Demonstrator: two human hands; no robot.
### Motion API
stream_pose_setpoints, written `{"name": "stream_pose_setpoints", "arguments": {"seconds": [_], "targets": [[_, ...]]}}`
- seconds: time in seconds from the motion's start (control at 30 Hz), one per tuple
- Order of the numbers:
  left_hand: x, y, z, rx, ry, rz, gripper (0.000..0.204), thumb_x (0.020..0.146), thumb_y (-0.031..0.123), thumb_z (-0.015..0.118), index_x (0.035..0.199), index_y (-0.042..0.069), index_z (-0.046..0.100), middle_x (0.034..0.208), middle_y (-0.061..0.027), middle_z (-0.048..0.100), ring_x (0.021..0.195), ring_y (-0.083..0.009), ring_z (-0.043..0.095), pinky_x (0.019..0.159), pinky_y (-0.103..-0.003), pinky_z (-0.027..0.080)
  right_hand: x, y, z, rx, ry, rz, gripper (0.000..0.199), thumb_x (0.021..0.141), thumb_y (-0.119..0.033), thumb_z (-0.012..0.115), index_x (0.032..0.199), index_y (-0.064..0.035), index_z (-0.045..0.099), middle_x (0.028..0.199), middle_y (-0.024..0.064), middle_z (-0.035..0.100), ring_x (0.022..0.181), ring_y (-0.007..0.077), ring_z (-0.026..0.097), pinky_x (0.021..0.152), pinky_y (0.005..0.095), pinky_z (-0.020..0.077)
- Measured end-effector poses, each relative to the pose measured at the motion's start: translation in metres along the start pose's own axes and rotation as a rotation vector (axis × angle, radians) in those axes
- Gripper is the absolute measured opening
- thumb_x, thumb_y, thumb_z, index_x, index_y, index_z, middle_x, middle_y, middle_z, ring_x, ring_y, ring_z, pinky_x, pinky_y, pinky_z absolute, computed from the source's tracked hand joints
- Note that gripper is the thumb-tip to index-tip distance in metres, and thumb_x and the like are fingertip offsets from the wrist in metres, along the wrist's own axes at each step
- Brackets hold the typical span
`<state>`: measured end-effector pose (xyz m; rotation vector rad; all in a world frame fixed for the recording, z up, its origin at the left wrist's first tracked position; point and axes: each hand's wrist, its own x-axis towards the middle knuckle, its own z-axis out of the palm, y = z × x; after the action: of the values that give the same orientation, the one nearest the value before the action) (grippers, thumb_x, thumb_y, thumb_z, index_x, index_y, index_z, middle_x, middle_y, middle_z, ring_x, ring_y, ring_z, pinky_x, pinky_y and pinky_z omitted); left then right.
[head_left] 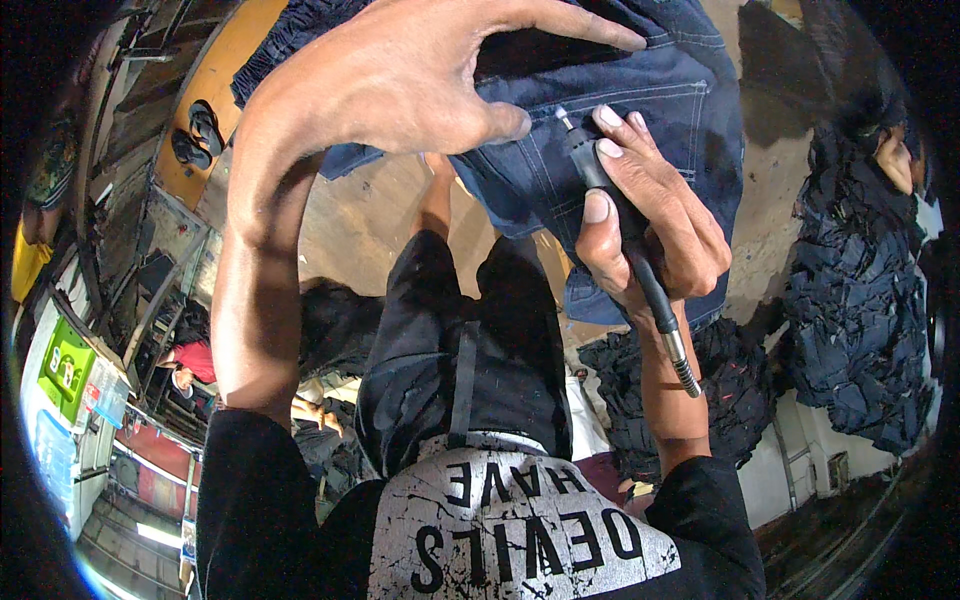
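Observation:
A pair of dark blue jeans (722, 165) with pale stitching is spread out in front of me, a stitched pocket facing up. On the denim's left side rests my left hand (400, 85), its thumb and index finger stretched wide apart along the cloth. My right hand (665, 215) grips a black pen-shaped rotary grinder (588, 165), thumb on one side and fingers on the other. Its small pale tip lies at the pocket's stitched edge, near my left thumb; whether it touches the cloth I cannot tell. A ribbed metal cable end (681, 362) trails from the tool toward my forearm.
Tall heaps of dark garments (850, 300) stand at the right, with a lower heap (690, 405) beside my right forearm. Another person's arm (896, 162) shows at the far right. Black sandals (204, 133) lie on a board at the left; a person in red (195, 360) is lower left.

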<state>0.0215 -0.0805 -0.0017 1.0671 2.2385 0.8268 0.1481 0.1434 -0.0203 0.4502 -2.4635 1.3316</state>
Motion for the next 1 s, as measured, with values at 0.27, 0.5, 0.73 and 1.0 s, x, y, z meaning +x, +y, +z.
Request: {"name": "stream_pose_setpoints", "arguments": {"seconds": [0.27, 0.5, 0.73, 1.0], "targets": [[-0.004, 0.017, -0.005, 0.06, -0.028, -0.079, 0.081, 0.076, 0.024, 0.076, 0.154, 0.031, 0.057, 0.178, -0.0194, -0.008, 0.163, -0.0458, -0.006, 0.125, -0.074, -0.008, -0.004, -0.003, -0.006, -0.001, -0.045, 0.055, 0.025, 0.091, -0.006, 0.068, 0.108, 0.0108, 0.074, 0.109, 0.0305, 0.076, 0.111, 0.0411, 0.075, 0.105, 0.0568, 0.0554], [0.005, 0.006, 0.004, 0.074, 0.097, 0.064, 0.082, 0.078, 0.031, 0.082, 0.155, 0.032, 0.055, 0.178, -0.0197, -0.007, 0.162, -0.0487, -0.006, 0.126, -0.075, -0.004, 0.007, 0.013, -0.031, -0.049, -0.011, 0.048, 0.025, 0.096, -0.01, 0.065, 0.109, 0.0108, 0.071, 0.108, 0.0304, 0.076, 0.111, 0.0415, 0.075, 0.106, 0.0553, 0.0554], [0.012, 0.009, 0.006, 0.057, 0.071, 0.007, 0.089, 0.076, 0.022, 0.082, 0.158, 0.036, 0.049, 0.177, -0.021, -0.01, 0.162, -0.0491, -0.006, 0.126, -0.075, -0.003, 0.006, 0.02, -0.028, 0.023, -0.065, 0.009, 0.023, 0.081, -0.001, 0.072, 0.101, 0.0094, 0.076, 0.1, 0.0254, 0.078, 0.105, 0.0376, 0.078, 0.102, 0.0515, 0.0593], [0.01, -0.002, 0.013, 0.036, 0.103, 0.062, 0.092, 0.076, 0.02, 0.081, 0.16, 0.037, 0.047, 0.176, -0.021, -0.011, 0.162, -0.0492, -0.006, 0.126, -0.075, -0.001, 0.009, 0.022, -0.026, 0.014, -0.043, 0.012, 0.022, 0.08, -0.001, 0.073, 0.1, 0.0087, 0.076, 0.097, 0.0227, 0.078, 0.104, 0.0378, 0.078, 0.101, 0.0523, 0.06]]}}
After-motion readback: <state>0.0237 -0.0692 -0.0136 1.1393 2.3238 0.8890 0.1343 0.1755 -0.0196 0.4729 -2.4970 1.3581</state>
